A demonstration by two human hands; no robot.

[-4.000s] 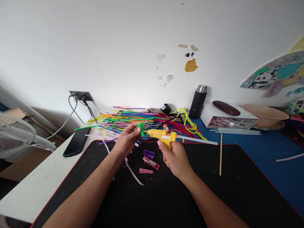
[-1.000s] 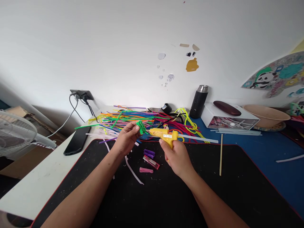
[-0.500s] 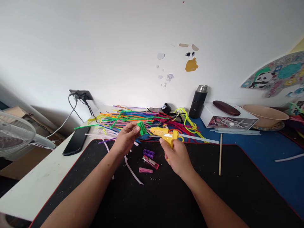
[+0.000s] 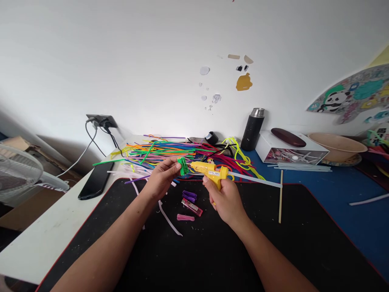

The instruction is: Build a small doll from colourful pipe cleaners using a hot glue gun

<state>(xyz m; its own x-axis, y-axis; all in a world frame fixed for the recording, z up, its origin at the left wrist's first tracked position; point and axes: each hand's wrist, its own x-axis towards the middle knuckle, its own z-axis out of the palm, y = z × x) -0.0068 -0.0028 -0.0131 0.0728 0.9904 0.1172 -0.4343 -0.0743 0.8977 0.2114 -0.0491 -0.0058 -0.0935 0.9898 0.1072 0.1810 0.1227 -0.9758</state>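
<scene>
My left hand (image 4: pixel 161 178) pinches a small folded green pipe-cleaner piece (image 4: pixel 182 166) above the black mat (image 4: pixel 194 251). My right hand (image 4: pixel 226 200) grips the handle of a yellow glue gun (image 4: pixel 209 170), a clear glue stick (image 4: pixel 258 179) sticking out of its back. The gun's nozzle touches the green piece. Below the hands on the mat lie a folded purple piece (image 4: pixel 189 196), a red lighter (image 4: pixel 192 206), a pink piece (image 4: pixel 186 217) and a white strip (image 4: pixel 169 220).
A heap of coloured pipe cleaners (image 4: pixel 164 153) lies behind the hands. A phone (image 4: pixel 96 179), a wall socket with cables (image 4: pixel 101 121), a fan (image 4: pixel 18 172), a black flask (image 4: pixel 251 129), a white box (image 4: pixel 290 151), a bowl (image 4: pixel 337 146) and a wooden stick (image 4: pixel 280 196) surround the mat.
The green piece has been turned slightly in my left fingers and the glue gun nozzle stays against it. Both hands have barely shifted.
</scene>
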